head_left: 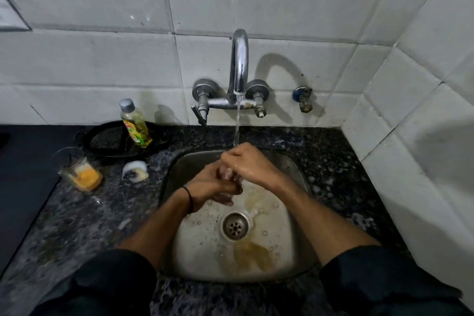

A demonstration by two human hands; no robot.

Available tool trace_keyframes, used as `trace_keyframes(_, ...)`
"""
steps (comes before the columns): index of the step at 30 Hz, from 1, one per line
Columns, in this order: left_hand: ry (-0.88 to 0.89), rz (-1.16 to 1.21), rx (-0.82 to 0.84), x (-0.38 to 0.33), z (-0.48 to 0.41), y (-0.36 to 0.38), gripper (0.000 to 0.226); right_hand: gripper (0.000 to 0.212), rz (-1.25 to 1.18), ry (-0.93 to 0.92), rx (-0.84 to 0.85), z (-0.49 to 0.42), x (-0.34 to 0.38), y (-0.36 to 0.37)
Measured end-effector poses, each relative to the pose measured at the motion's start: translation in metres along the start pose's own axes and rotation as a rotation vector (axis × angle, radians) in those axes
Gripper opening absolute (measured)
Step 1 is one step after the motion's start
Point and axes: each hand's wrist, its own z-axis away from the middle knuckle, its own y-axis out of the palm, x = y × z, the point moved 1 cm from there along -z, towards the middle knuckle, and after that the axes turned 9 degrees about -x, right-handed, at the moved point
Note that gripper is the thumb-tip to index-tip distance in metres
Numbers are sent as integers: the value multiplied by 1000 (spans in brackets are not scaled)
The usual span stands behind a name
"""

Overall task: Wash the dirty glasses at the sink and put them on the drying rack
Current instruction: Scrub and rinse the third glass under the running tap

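On the granite counter [77,226], over the steel sink [195,251], a glass [227,174] is being rinsed under the running tap [239,59], gripped by left hand [207,185] & right hand [248,164] pressed together; prob. next it's being lifted clear of the sink walls toward a rack not in view, w/ a 2nd dirty glass [82,172] waiting well left of the hands.

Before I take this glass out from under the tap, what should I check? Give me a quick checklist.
1. Grip: left hand and right hand both hold the glass: ok.
2. Rinse: water runs from the tap onto the hands: ok.
3. Cleanliness of the glass: cannot tell, hands cover it.
4. Destination: drying rack not in view: not ok.
5. Remaining work: second glass on the counter holds orange residue: not ok.
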Motion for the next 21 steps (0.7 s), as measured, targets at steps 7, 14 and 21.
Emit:
trace_keyframes(7, 169, -52, -146, 9, -4, 10, 46, 36, 246, -41, 91, 3, 9, -9)
trace_keyframes(14, 247, -262, -390, 5, 0, 2, 47, 21, -65, 57, 41, 7, -2, -1)
trace_keyframes(21, 285, -187, -297, 3, 0, -3, 52, 12, 26, -88, 300, 4, 2, -18)
